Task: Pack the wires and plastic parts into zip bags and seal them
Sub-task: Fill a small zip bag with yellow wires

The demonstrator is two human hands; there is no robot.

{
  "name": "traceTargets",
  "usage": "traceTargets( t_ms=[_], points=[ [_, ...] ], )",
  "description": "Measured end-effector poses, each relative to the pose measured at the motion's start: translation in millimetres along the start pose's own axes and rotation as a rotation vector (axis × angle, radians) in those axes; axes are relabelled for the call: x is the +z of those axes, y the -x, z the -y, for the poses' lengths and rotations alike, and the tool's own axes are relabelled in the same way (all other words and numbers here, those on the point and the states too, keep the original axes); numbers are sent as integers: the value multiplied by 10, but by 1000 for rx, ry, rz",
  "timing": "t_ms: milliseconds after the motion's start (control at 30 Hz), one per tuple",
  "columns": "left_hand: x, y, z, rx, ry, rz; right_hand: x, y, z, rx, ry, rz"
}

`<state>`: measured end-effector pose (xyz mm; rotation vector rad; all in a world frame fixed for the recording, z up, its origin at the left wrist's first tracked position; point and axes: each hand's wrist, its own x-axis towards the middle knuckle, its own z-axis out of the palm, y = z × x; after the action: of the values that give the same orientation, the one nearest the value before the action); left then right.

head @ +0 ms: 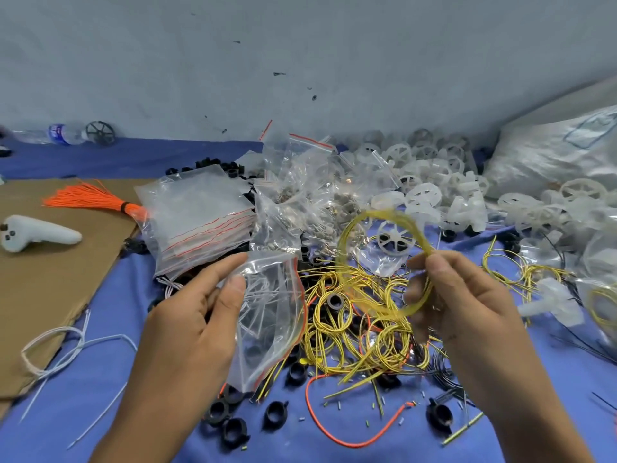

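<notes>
My left hand (197,315) pinches a clear zip bag (270,315) with a red seal strip, thumb on top; a white part shows inside it. My right hand (467,295) grips a coiled loop of yellow-green wire (354,228), held up to the right of the bag and blurred by motion. Below both hands lies a tangled heap of yellow wire coils (350,332) on the blue cloth. Black plastic rings (230,426) are scattered near the front. White plastic wheels (427,182) are piled at the back right.
A stack of empty zip bags (200,215) lies left of centre, beside brown cardboard (63,262) with an orange wire bundle (93,198) and a white controller (33,232). Loose white wires (66,349), a red wire (334,432), a water bottle (63,133) and a large sack (561,158) surround the work area.
</notes>
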<state>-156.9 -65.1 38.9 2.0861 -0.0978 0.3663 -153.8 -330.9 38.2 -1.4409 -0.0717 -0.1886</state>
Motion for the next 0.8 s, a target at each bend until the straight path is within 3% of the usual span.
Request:
traceTargets(
  t_ms=[133, 267, 600, 800],
  points=[
    [40, 7, 2, -6, -26, 19, 225, 158, -102, 100, 189, 246],
    [53, 78, -67, 25, -105, 39, 449, 186, -213, 138, 196, 273],
    [130, 328, -171, 181, -402, 160, 1251, 299, -364, 363, -290, 421],
    [74, 323, -160, 170, -418, 106, 1314, 273, -481, 238, 169, 624]
  ],
)
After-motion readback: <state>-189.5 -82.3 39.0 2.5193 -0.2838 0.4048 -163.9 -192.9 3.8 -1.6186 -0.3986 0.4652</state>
